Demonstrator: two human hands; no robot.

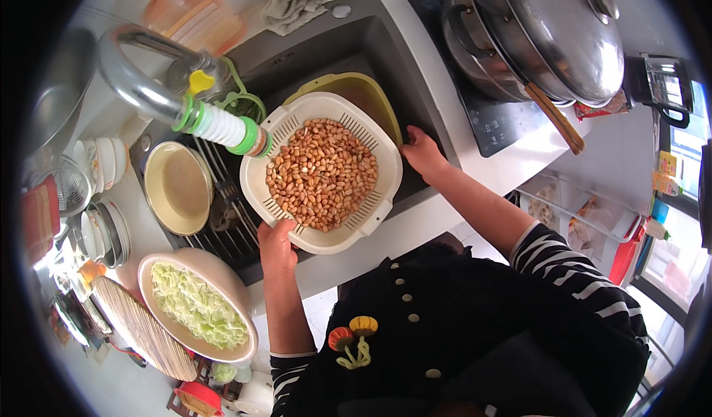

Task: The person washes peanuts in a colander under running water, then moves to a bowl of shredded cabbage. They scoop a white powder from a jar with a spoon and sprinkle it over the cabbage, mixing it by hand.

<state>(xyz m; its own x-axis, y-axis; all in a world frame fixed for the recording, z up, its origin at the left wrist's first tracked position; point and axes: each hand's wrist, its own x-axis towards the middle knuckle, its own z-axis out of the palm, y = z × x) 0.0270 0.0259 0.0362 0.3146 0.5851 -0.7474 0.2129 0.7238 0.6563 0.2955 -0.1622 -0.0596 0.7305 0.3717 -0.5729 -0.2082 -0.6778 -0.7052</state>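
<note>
A white plastic colander (384, 194) full of reddish-brown peanuts (322, 175) is above the front of the dark sink (356, 39). My left hand (278, 244) grips its near left rim, thumb on top. Behind and partly beneath the colander, a yellow-green plastic basin (367, 97) stands in the sink. My right hand (423, 153) is at that basin's right edge, fingers bent against it; whether it also touches the colander is hidden. The faucet's ribbed white and green spout (222, 130) ends close over the colander's left corner.
Left of the sink bowl, a cream bowl (178, 189) rests on a drying rack. A large bowl of shredded cabbage (197, 306) stands nearer me, beside stacked dishes (105, 233). A steel steamer pot (534, 33) with a wooden-handled utensil (553, 119) occupies the cooktop (478, 122) at right.
</note>
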